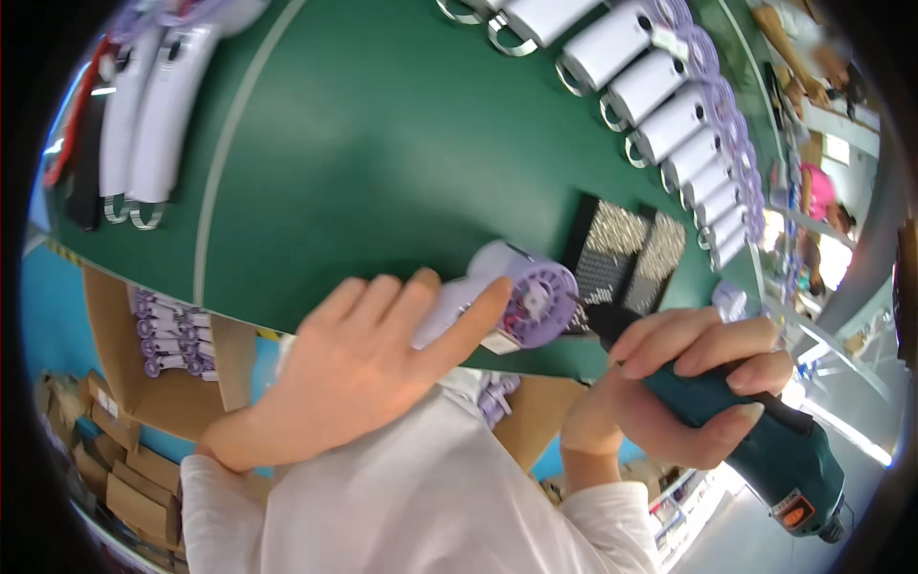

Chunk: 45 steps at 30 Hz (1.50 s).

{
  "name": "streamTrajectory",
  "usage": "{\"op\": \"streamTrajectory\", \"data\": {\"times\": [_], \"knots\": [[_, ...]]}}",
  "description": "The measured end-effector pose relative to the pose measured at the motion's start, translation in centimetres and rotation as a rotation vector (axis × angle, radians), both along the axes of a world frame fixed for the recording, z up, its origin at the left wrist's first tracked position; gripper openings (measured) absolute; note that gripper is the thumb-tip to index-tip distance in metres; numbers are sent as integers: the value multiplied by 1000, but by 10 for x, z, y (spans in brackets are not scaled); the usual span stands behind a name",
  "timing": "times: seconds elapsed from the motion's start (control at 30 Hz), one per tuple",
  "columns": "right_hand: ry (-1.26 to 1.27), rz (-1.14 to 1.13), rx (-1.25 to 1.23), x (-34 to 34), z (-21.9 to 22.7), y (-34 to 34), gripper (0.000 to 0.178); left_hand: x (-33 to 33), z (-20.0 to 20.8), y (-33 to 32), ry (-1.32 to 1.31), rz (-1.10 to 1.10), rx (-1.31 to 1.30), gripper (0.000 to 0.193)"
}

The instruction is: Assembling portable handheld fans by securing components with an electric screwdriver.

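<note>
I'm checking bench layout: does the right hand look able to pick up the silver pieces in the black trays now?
Probably not directly: the right hand grips the green power tool. Otherwise the way looks free; the silver pieces lie mostly uncovered in the black trays.

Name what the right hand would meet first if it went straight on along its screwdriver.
Led by the green power screwdriver, the right hand would probably meet the device's round purple end first; depth there is unclear.
</note>
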State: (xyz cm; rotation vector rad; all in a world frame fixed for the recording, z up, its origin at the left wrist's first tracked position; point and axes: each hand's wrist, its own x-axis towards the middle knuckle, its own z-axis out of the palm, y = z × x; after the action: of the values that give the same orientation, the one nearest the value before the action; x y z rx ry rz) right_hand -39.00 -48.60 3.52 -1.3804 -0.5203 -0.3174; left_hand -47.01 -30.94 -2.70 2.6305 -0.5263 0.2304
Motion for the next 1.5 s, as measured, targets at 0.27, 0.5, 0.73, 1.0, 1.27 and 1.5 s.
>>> {"op": "streamTrajectory", "data": {"times": [0.27,0.5,0.73,1.0,1.27,1.5], "knots": [[18,65,-49,-6,-2,-6,35,-11,-4,1,48,48,-68,46],[83,147,13,-6,0,-12,35,-13,2,0,15,47,-52,47],[91,203,67,-5,-3,-13,26,-15,10,-5,28,82,-32,48],[-7,151,-58,-8,-2,-18,27,-19,8,-10,1,74,-57,46],[-387,5,87,-32,1,-26,40,-18,15,-7,-81,192,-39,43],[-512,-52,387,-41,8,-38,48,1,8,11,-288,524,163,45]]}}
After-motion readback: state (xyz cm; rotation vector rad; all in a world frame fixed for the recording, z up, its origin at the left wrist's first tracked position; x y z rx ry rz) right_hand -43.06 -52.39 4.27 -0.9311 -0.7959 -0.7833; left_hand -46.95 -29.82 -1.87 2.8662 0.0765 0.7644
